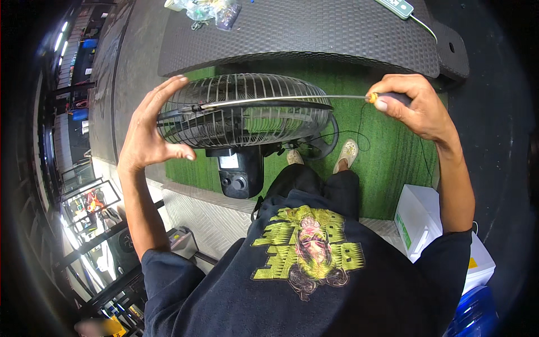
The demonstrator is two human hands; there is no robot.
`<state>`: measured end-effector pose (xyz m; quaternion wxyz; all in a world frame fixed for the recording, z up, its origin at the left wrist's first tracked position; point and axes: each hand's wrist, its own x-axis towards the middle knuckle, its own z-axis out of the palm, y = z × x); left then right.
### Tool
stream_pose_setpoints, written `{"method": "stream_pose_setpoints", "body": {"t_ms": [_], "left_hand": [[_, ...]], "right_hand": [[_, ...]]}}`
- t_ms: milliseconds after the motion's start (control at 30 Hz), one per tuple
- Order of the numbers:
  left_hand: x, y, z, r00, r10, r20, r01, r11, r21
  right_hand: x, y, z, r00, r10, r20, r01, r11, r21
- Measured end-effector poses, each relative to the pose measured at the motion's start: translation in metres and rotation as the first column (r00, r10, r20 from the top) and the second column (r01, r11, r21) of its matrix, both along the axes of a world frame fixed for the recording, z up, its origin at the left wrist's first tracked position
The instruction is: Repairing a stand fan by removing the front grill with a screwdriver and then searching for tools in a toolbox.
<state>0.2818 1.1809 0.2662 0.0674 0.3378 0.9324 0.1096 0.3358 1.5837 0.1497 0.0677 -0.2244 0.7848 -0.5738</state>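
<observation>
A black fan (252, 126) with a wire guard lies horizontally above a control box (240, 171) with knobs. My left hand (151, 126) grips the guard's left side, fingertips on top and thumb lower down. My right hand (412, 104) is closed on the yellow and dark handle of a long screwdriver (348, 96). Its shaft crosses the top of the guard to a clip at the rim near my left fingers; where exactly the tip sits is hard to make out.
A woven dark table (303, 33) holds plastic bags (208, 12) and a power strip (396, 5). Green mat (387, 163) lies under my feet, with a loose cord. White boxes (415, 208) and a blue plastic object (471, 309) are at lower right, metal shelving at left.
</observation>
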Motion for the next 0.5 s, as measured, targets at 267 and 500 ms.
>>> {"method": "stream_pose_setpoints", "body": {"t_ms": [267,500], "left_hand": [[0.000,0.000,0.000,1.000,-0.023,-0.011,0.023,0.999,-0.028],[-0.002,-0.003,0.003,1.000,-0.009,-0.019,0.008,0.999,-0.040]], "right_hand": [[0.015,-0.017,-0.001,0.985,-0.102,0.139,0.109,0.993,-0.044],[0.012,-0.020,0.012,0.961,-0.217,-0.171,0.225,0.974,0.031]]}}
